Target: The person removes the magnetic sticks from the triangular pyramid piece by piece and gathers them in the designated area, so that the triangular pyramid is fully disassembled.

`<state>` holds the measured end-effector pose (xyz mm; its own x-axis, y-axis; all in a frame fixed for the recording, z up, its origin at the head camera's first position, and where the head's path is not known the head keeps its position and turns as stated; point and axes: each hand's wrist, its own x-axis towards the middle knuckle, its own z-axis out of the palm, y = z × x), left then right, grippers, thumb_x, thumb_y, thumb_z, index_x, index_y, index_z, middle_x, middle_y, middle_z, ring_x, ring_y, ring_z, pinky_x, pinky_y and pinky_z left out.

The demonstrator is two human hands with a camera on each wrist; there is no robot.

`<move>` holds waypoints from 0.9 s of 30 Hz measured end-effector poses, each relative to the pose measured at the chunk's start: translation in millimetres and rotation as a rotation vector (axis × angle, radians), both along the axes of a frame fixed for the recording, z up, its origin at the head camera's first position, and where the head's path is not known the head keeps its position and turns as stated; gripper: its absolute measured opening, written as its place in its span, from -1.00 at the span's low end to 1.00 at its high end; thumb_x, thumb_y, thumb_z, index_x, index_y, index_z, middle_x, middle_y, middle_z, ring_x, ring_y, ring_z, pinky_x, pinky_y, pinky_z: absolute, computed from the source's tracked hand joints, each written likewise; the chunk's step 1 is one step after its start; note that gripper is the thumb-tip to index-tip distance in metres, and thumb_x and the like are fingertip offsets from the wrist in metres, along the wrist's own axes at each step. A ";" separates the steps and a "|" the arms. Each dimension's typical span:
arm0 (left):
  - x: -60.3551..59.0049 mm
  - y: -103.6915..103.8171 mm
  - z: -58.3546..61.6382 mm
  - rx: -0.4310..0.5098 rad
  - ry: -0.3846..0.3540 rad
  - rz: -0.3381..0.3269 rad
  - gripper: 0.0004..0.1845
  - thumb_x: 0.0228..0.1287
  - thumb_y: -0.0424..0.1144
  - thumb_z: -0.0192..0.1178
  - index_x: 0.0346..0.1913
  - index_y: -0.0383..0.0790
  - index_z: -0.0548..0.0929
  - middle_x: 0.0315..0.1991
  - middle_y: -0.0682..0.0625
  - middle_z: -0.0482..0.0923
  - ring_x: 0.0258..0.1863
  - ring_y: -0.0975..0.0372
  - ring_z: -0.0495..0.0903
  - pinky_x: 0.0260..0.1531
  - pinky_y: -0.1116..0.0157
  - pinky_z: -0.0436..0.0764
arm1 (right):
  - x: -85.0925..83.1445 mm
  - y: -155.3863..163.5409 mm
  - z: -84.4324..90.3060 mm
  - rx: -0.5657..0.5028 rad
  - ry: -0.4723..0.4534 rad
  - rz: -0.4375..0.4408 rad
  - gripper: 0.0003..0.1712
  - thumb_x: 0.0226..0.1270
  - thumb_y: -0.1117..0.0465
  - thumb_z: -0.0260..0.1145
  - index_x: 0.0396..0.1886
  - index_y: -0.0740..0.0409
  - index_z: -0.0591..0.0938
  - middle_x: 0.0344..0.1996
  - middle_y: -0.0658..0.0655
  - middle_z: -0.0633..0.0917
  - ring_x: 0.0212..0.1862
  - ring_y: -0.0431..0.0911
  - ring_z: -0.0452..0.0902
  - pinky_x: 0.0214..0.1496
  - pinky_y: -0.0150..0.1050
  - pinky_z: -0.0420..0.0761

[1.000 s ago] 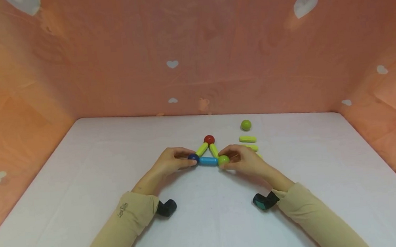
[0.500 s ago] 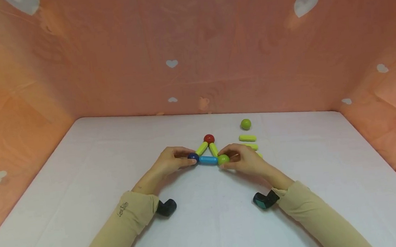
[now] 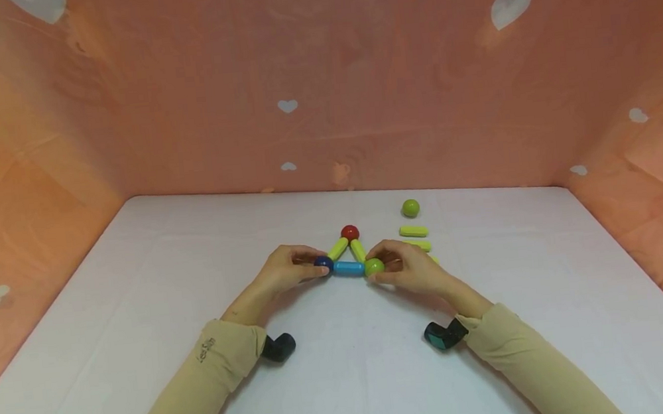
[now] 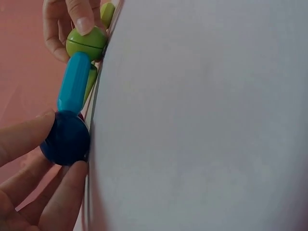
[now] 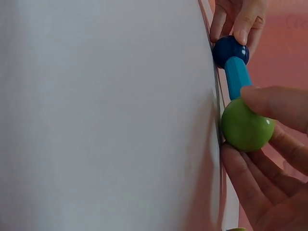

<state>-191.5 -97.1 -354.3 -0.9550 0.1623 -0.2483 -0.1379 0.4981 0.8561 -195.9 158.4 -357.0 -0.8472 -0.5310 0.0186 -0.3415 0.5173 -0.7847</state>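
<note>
A triangle of balls and rods lies on the white table. Its far corner is a red ball [image 3: 349, 233], joined by two yellow-green rods [image 3: 338, 249] to the two near corners. A light blue rod [image 3: 349, 268] forms the near side, between a dark blue ball [image 4: 67, 139] and a green ball [image 5: 247, 125]. My left hand [image 3: 287, 268] pinches the dark blue ball between thumb and fingers. With thumb and fingers, my right hand [image 3: 408, 267] holds the green ball at the other end. The red ball is mostly hidden in the left wrist view.
Behind my right hand lie a loose green ball [image 3: 411, 208] and several yellow-green rods [image 3: 414, 232], one partly covered by the hand. The white table [image 3: 219, 224] ends at an orange cloth backdrop [image 3: 357, 98] with pale hearts. Black wrist devices [image 3: 278, 349] sit under both sleeves.
Both hands stay on the two near balls, and the triangle keeps its shape and place. Only a very slight shift of the head view shows.
</note>
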 end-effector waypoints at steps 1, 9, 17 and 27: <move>0.0 0.5 0.1 -0.016 0.012 -0.005 -0.63 0.14 -0.24 0.37 0.04 -0.20 0.67 0.01 -0.11 0.63 0.01 0.09 0.54 0.04 0.18 0.55 | 0.2 0.2 0.1 -0.005 -0.006 0.000 -0.61 0.19 0.24 0.41 0.01 0.19 0.57 -0.05 0.16 0.64 -0.02 0.00 0.59 0.09 -0.13 0.60; 0.9 9.4 4.6 -0.084 0.148 -0.091 -0.58 0.15 -0.30 0.34 0.10 -0.21 0.56 0.09 -0.21 0.53 0.04 0.00 0.54 0.10 0.07 0.52 | 0.4 -0.7 0.6 -0.036 -0.037 -0.023 -0.61 0.19 0.24 0.41 0.01 0.20 0.58 -0.04 0.18 0.65 0.02 0.03 0.60 0.12 -0.13 0.59; -7.2 17.6 4.4 -0.091 0.164 -0.172 -0.72 0.13 -0.30 0.37 -0.06 -0.21 0.73 0.10 -0.15 0.57 0.12 0.02 0.46 0.19 0.02 0.43 | -0.6 -1.6 0.1 -0.052 -0.038 -0.032 -0.60 0.19 0.24 0.41 0.03 0.24 0.58 -0.03 0.22 0.66 0.02 0.06 0.61 0.12 -0.10 0.59; -8.6 29.0 0.2 -0.131 0.189 -0.148 -0.83 0.11 -0.29 0.39 -0.21 -0.22 0.77 -0.04 -0.10 0.58 0.07 0.05 0.45 0.22 0.02 0.39 | -2.0 -1.9 -0.9 -0.036 -0.087 -0.070 -0.61 0.19 0.20 0.41 0.02 0.17 0.60 -0.03 0.16 0.66 -0.02 -0.02 0.62 0.10 -0.11 0.59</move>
<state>-200.1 -68.0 -354.0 -0.9545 0.2821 -0.0963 0.1005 0.6088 0.7869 -197.9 156.5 -357.9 -0.8815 -0.4705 -0.0387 -0.2351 0.5087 -0.8282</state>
